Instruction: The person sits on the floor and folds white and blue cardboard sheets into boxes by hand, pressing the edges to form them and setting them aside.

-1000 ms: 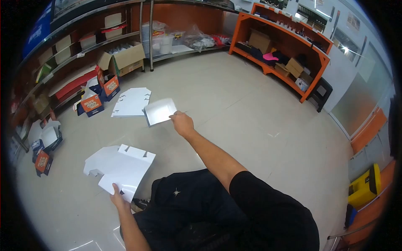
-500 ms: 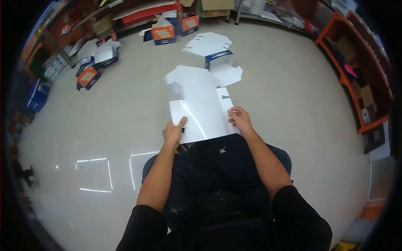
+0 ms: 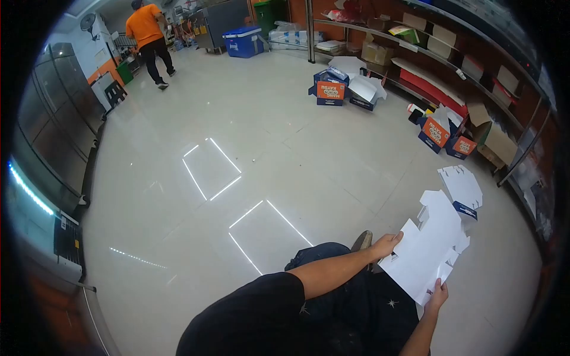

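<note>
1. Left hand (image 3: 387,247) and right hand (image 3: 438,296) grip opposite edges of white cardboard (image 3: 426,249), above the near right of the floor (image 3: 297,184).
2. Glossy floor stretches left to metal cabinets (image 3: 62,101).
3. Boxes (image 3: 330,93) stand along its far right edge.

Beyond the cardboard sheet (image 3: 424,249), blanks (image 3: 463,187) lie on the floor (image 3: 332,160), with boxes (image 3: 330,93) farther back before the shelving (image 3: 408,45).

The floor (image 3: 309,178) leaves wide room leftward — beyond the held sheet (image 3: 428,252), a white blank (image 3: 463,185) and printed boxes (image 3: 435,134) stand in the way.
</note>
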Demonstrator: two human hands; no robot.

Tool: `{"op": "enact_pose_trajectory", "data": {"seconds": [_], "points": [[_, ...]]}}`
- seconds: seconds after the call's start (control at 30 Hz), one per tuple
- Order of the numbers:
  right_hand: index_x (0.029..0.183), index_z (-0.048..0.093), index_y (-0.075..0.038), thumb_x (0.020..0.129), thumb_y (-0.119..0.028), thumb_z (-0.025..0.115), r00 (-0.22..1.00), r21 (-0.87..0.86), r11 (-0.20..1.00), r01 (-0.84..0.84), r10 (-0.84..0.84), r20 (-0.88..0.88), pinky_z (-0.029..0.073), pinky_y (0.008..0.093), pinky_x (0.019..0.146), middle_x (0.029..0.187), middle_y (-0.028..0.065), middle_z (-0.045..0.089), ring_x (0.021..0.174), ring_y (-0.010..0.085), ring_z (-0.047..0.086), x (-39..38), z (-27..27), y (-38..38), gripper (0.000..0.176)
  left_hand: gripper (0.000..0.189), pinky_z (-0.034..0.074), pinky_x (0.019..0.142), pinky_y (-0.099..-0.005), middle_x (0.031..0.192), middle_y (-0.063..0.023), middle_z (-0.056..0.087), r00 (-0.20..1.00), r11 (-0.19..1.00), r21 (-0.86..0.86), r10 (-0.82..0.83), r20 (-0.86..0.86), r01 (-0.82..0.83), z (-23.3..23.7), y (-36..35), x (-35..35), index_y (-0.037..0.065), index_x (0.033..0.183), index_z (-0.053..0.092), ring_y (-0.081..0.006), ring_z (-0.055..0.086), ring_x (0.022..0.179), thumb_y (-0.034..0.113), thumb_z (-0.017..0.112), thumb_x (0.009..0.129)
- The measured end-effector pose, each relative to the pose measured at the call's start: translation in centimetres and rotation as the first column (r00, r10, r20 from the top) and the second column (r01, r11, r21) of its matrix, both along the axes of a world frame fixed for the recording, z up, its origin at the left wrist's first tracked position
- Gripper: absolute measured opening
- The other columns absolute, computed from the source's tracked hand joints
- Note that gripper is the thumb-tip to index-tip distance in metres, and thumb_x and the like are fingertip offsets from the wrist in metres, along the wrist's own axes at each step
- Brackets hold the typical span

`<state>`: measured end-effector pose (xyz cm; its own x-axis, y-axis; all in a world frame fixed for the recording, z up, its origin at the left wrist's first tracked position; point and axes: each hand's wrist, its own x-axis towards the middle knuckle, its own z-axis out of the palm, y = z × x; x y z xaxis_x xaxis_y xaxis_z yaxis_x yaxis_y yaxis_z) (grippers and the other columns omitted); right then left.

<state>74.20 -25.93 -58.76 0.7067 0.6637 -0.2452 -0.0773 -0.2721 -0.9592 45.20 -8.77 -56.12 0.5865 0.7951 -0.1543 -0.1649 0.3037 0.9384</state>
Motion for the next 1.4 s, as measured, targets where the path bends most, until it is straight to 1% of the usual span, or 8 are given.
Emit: {"op": "enact_pose_trajectory", "data": {"seconds": [0.4,0.63,0.7,0.8,1.03,1.1,1.23,1.4], "points": [[0.128,0.052,-0.001,0.097,-0.023,0.063,0.945,0.202,0.977,0.063,-0.124,0.304,0.05,0.0336,0.064,0.108,0.01,0.065,0.09,0.0191,0.062,5.2,-3.0,-0.9,0.04,0.046,0.051,0.08,-0.0321,0.1,-0.0074,0.07,0.991,0.993,0.113,0.048,-0.124,-0.034,0.7,1.0,-2.1,-0.002,0.117,0.066,-0.0139,0.063,0.089,0.039,0.054,0.104],[0.128,0.052,0.003,0.1,-0.026,0.058,0.894,0.24,0.866,0.438,-0.447,-0.019,0.056,0.0422,0.078,0.119,0.0153,0.061,0.101,0.0286,0.063,10.3,-0.5,-5.1,0.041,0.042,0.052,0.079,-0.035,0.097,-0.0099,0.071,0.944,0.955,0.08,0.294,-0.147,-0.285,0.5,1.9,-2.1,-0.004,0.116,0.064,-0.018,0.065,0.085,0.035,0.058,0.101],[0.129,0.052,0.003,0.101,-0.025,0.056,0.779,0.334,0.712,0.618,-0.494,-0.387,0.056,0.0431,0.083,0.121,0.0168,0.061,0.103,0.0306,0.064,11.1,-0.9,-5.8,0.04,0.039,0.052,0.076,-0.0334,0.095,-0.0079,0.07,0.936,0.939,0.019,0.344,-0.079,-0.344,-0.5,2.2,-1.5,-0.002,0.116,0.064,-0.0151,0.064,0.083,0.034,0.058,0.102],[0.128,0.053,0.003,0.099,-0.018,0.056,0.653,0.291,0.589,0.754,-0.623,-0.431,0.056,0.043,0.084,0.121,0.0172,0.061,0.105,0.0318,0.064,11.2,-1.3,-6.3,0.036,0.041,0.052,0.079,-0.0347,0.097,-0.0084,0.07,0.94,0.94,-0.021,0.339,-0.02,-0.34,-2.3,2.9,-0.7,-0.003,0.116,0.063,-0.0159,0.064,0.086,0.035,0.057,0.102],[0.123,0.057,-0.001,0.098,-0.017,0.058,0.726,0.325,0.653,0.683,-0.656,-0.206,0.054,0.0354,0.076,0.116,0.0121,0.063,0.099,0.0229,0.064,12.0,-1.9,-6.0,0.029,0.099,0.041,0.111,-0.0422,0.153,-0.0273,0.033,0.939,0.951,-0.303,-0.156,-0.305,0.059,-5.2,2.9,0.6,-0.01,0.152,0.014,-0.0413,0.036,0.141,0.056,0.059,0.094],[0.126,0.055,-0.002,0.099,-0.018,0.059,0.78,0.397,0.678,0.619,-0.588,-0.213,0.053,0.0354,0.079,0.118,0.0117,0.062,0.102,0.0224,0.063,8.1,2.6,-5.2,0.032,0.102,0.035,0.115,-0.0479,0.154,-0.031,0.028,0.824,0.891,0.431,0.133,-0.551,0.144,-7.6,2.7,1.2,-0.013,0.151,0.012,-0.0461,0.035,0.141,0.054,0.061,0.093],[0.137,0.043,-0.003,0.099,-0.022,0.063,0.94,0.517,0.786,0.338,-0.306,-0.15,0.05,0.0421,0.09,0.128,0.0143,0.056,0.115,0.0268,0.058,1.0,8.5,-3.3,0.047,0.101,0.026,0.12,-0.0497,0.157,-0.0271,0.027,0.893,0.553,0.806,0.227,-0.39,0.211,3.3,-0.9,-2.0,0.007,0.158,0.018,-0.0463,0.026,0.145,0.033,0.077,0.081],[0.136,0.045,-0.005,0.099,-0.023,0.062,0.983,0.555,0.816,0.16,-0.078,-0.168,0.049,0.0404,0.095,0.126,0.013,0.058,0.114,0.0248,0.058,-6.1,11.8,-1.8,0.045,0.083,0.022,0.119,-0.0568,0.159,-0.0138,0.029,0.887,0.32,0.877,0.175,-0.427,0.359,7.1,-3.5,-1.7,0.019,0.154,0.033,-0.0352,0.025,0.148,0.019,0.074,0.081]]}}
